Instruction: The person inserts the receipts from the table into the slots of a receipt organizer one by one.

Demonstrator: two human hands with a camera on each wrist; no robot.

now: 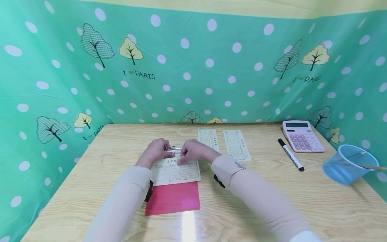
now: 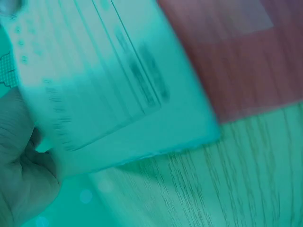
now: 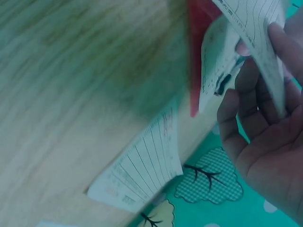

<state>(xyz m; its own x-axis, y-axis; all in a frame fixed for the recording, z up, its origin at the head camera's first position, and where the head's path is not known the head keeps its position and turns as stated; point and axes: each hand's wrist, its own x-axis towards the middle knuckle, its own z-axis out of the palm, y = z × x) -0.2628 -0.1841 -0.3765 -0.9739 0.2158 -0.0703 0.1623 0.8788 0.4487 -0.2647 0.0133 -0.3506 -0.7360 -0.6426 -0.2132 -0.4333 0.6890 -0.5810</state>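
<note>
A red clipboard [image 1: 175,199] lies on the table in front of me, its metal clip [image 1: 173,149] at the far end. Over its upper part is a printed paper form [image 1: 175,174]. My left hand [image 1: 155,151] is at the clip, its thumb and a finger curled around it. My right hand [image 1: 195,150] pinches the form's far edge beside the clip. From the right wrist, the form [image 3: 258,42] bends up between thumb and fingers, with another sheet [image 3: 215,61] under it on the board. The left wrist view is blurred; the left hand's fingertips are hidden there.
Two printed slips [image 1: 208,139] [image 1: 237,145] lie to the right of the hands. Farther right are a black-capped marker [image 1: 291,154], a pink calculator [image 1: 303,136] and a tilted-looking blue mesh pen holder [image 1: 344,168]. A green patterned cloth [image 1: 193,67] stands behind the table.
</note>
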